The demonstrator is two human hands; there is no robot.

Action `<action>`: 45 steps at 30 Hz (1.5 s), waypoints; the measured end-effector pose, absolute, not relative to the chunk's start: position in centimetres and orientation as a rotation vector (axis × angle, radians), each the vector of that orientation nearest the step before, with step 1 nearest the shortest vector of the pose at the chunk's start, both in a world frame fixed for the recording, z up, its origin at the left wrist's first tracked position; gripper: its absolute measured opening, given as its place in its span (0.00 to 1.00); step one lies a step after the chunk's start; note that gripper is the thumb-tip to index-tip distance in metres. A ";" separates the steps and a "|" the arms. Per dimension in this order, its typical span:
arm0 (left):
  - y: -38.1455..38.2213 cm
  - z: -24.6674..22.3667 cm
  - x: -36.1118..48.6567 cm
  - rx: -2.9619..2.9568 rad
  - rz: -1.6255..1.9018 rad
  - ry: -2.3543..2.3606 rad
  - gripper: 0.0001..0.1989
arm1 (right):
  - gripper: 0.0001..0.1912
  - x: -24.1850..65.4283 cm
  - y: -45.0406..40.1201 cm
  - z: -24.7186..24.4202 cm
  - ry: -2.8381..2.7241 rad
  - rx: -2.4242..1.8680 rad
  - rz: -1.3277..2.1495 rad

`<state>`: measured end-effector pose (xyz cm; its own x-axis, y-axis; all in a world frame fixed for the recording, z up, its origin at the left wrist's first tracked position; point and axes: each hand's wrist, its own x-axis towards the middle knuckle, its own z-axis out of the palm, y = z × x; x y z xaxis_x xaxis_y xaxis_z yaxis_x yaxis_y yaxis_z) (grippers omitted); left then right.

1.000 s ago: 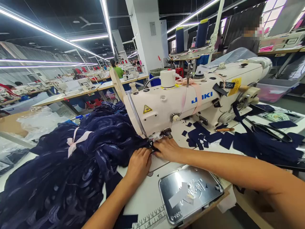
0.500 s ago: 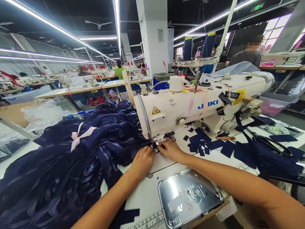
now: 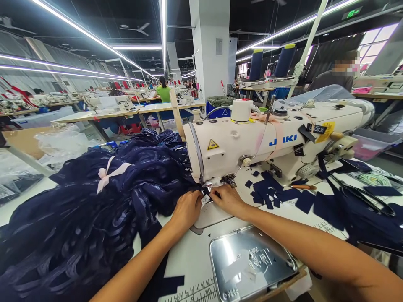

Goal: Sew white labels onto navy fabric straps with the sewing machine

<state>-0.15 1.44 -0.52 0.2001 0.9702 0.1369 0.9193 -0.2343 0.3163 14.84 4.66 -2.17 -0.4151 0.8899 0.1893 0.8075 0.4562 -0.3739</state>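
Observation:
Dark navy fabric (image 3: pixel 132 201) lies heaped on the left, and an edge of it reaches the needle area of a white sewing machine (image 3: pixel 226 142). My left hand (image 3: pixel 188 207) is closed on this edge, just left of the presser foot. Close by on the right, my right hand (image 3: pixel 228 200) has its fingers pinched at a small dark piece of the cloth under the foot. A little white, lettered patch shows between the hands. Fingers hide most of what they grip.
A shiny metal tin (image 3: pixel 252 262) lies in front of my right forearm. Navy cloth scraps (image 3: pixel 267 188), a wooden-handled tool (image 3: pixel 304 187) and black scissors (image 3: pixel 367 195) lie to the right. A pale ribbon (image 3: pixel 110 173) ties the heap. Thread cones (image 3: pixel 285 61) stand behind the machine.
The view has shifted, so the machine appears farther right. My left hand has drawn slightly away from the right one, showing the white lettered patch between them.

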 end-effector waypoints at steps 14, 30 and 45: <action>-1.0 0.4 0.1 2.467 0.266 1.808 0.12 | 0.10 14.8 4.3 -1.8 -2.360 -1.462 0.300; -2.0 1.2 -1.4 1.461 0.832 1.417 0.13 | 0.09 14.9 4.4 -1.9 -2.365 -1.418 0.306; 0.3 -1.5 -0.9 2.928 0.714 1.584 0.11 | 0.10 14.8 4.8 -2.1 -2.330 -1.459 0.369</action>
